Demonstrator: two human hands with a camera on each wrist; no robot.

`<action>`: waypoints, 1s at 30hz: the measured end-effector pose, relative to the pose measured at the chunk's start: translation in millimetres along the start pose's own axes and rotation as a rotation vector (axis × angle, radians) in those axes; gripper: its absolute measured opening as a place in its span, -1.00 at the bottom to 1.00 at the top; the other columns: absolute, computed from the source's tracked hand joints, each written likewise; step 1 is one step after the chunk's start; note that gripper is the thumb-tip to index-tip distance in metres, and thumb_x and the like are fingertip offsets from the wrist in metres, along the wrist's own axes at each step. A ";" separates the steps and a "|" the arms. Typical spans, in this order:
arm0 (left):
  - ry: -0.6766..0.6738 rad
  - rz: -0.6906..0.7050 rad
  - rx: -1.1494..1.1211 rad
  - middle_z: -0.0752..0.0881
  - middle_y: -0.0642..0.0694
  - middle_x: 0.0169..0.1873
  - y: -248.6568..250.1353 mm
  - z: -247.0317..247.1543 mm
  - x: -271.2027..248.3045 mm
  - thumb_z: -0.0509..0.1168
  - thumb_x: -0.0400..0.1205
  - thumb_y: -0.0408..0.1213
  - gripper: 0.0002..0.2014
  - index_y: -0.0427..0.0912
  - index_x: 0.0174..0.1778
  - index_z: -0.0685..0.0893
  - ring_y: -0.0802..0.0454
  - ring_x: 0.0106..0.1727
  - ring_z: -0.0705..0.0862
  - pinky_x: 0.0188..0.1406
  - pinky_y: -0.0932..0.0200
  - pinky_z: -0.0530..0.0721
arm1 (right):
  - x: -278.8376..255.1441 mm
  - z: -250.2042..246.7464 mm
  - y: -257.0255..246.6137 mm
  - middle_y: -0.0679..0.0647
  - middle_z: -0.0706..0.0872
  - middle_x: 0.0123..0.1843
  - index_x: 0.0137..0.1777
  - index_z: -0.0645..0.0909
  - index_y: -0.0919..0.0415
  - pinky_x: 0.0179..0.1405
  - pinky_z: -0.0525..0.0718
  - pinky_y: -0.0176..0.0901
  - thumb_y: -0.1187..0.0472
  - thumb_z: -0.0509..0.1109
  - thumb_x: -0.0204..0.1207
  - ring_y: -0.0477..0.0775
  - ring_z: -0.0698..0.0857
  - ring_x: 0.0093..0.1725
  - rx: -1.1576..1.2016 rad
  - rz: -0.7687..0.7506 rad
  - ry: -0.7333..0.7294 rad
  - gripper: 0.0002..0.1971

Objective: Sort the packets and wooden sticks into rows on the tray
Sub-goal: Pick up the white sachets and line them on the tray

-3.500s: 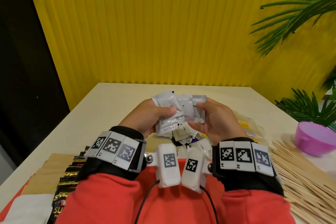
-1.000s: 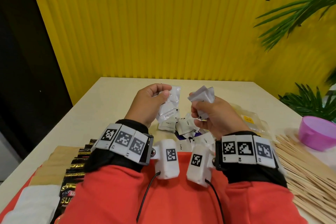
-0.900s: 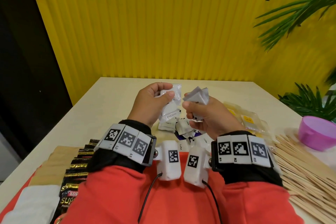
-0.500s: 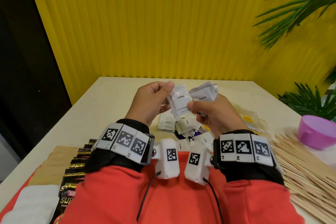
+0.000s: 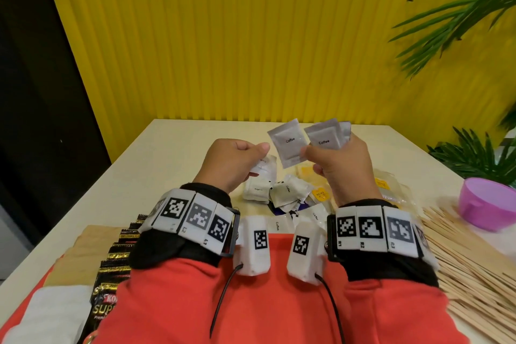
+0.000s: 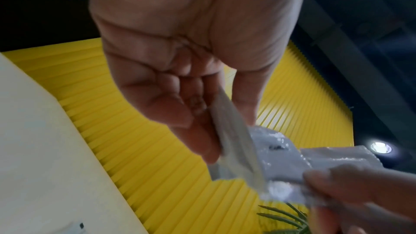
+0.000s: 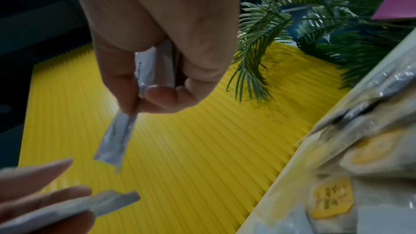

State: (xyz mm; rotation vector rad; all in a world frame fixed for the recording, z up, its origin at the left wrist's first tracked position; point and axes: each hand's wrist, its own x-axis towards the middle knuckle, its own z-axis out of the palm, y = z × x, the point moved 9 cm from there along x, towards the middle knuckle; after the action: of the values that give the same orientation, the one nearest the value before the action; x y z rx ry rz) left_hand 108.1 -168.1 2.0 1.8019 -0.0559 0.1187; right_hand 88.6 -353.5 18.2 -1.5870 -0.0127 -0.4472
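My right hand [image 5: 321, 156] is raised above the table and grips several white "Coffee" packets [image 5: 324, 137] fanned upward. One packet [image 5: 287, 142] sticks out to the left, pinched under the thumb. The right wrist view shows that packet [image 7: 114, 141] hanging from the thumb and forefinger of the right hand [image 7: 144, 95]. My left hand [image 5: 251, 156] is just to its left and pinches another white packet [image 5: 265, 167], edge-on as the packet [image 6: 234, 141] in the left wrist view. A pile of loose white packets [image 5: 284, 193] lies below the hands. Wooden sticks [image 5: 460, 254] are spread on the right.
Clear packets with yellow labels [image 5: 382, 187] lie right of the pile. A purple bowl [image 5: 488, 204] stands at the far right. A row of black sachets [image 5: 117, 257], brown paper [image 5: 83, 248] and a white napkin [image 5: 50, 315] lie at the near left. Palm plants [image 5: 474, 153] flank the right edge.
The "Coffee" packet that my left hand held against the right thumb is now in the right hand. The left hand has drawn back left, and both hands sit slightly higher.
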 end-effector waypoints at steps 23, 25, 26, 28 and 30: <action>-0.125 0.023 -0.202 0.62 -0.02 -0.49 11.4 11.1 -9.4 0.41 0.54 -0.31 -0.77 -0.13 -0.45 0.63 0.16 -0.48 0.48 -0.57 0.44 0.47 | -3.4 9.3 -11.5 -0.01 0.60 -0.29 -0.13 0.50 0.09 -0.24 0.61 -0.18 0.23 0.30 0.61 -0.14 0.59 -0.34 0.051 -0.030 -0.131 -0.91; -0.155 0.046 -0.191 0.65 0.04 -0.53 15.4 16.3 -11.8 0.43 0.50 -0.33 -0.79 -0.11 -0.46 0.65 0.22 -0.51 0.53 -0.58 0.46 0.47 | -8.2 22.3 -13.4 -0.02 0.65 -0.22 -0.07 0.54 0.03 -0.27 0.68 -0.16 0.18 0.45 0.49 -0.17 0.67 -0.30 0.070 -0.037 -0.255 -0.87; -0.157 0.063 -0.185 0.64 0.06 -0.56 17.9 18.0 -12.5 0.45 0.49 -0.33 -0.78 -0.09 -0.48 0.66 0.23 -0.53 0.53 -0.58 0.45 0.47 | -11.0 28.6 -13.6 -0.04 0.68 -0.18 -0.04 0.54 -0.01 -0.31 0.71 -0.20 0.15 0.55 0.37 -0.18 0.70 -0.27 0.055 -0.039 -0.313 -0.74; -0.139 0.094 -0.170 0.61 0.05 -0.60 21.3 18.7 -12.5 0.46 0.48 -0.32 -0.78 -0.09 -0.49 0.67 0.20 -0.56 0.48 -0.58 0.42 0.47 | -13.1 36.6 -10.4 -0.09 0.71 -0.17 -0.03 0.53 -0.04 -0.40 0.69 -0.30 0.24 0.67 0.19 -0.19 0.72 -0.27 -0.019 -0.030 -0.363 -0.56; -0.131 0.116 -0.157 0.63 -0.04 -0.51 23.3 19.0 -12.7 0.43 0.51 -0.29 -0.81 -0.11 -0.43 0.69 0.15 -0.48 0.48 -0.56 0.43 0.49 | -12.0 36.7 -8.6 -0.05 0.70 -0.22 -0.05 0.55 -0.02 -0.42 0.68 -0.27 0.39 0.60 0.26 -0.07 0.70 -0.29 -0.054 -0.024 -0.337 -0.60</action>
State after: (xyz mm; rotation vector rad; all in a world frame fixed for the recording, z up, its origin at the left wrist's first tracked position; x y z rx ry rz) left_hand 94.1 -192.4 18.8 1.6476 -0.2569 0.0770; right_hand 85.2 -314.5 23.0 -1.7011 -0.2783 -0.1956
